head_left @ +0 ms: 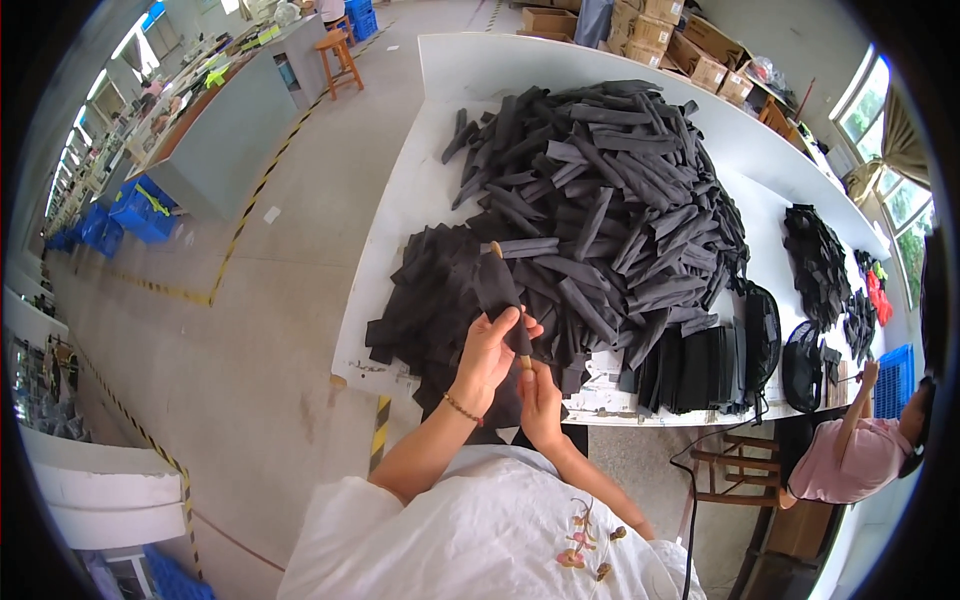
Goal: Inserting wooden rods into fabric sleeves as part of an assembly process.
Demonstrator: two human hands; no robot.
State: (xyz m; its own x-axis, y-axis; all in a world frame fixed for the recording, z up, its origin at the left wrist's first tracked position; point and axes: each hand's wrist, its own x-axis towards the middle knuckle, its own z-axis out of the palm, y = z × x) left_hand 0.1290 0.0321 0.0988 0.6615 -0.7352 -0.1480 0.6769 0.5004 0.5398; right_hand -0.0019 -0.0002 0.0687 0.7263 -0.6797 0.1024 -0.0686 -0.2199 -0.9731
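Observation:
Over the near edge of a white table, my left hand (488, 348) closes its fingers and thumb round a dark fabric tube (497, 290). A thin wooden stick (526, 362) runs through this tube; its rounded tip shows past the far end. My right hand (541, 402) grips the stick's lower end, just below the cloth. Beyond my hands lies a big heap of dark grey fabric tubes (610, 190), many of them flattened or rolled. A lower pile of black fabric pieces (425, 290) lies to the left, partly behind my left hand.
Stacked black pieces (700, 368) stand at the table's near right, beside a black mesh bag (762, 335). A co-worker in pink (850, 460) sits at the right, near a wooden stool (735, 470). Cardboard boxes (650, 35) are behind the white table's raised rim (470, 62).

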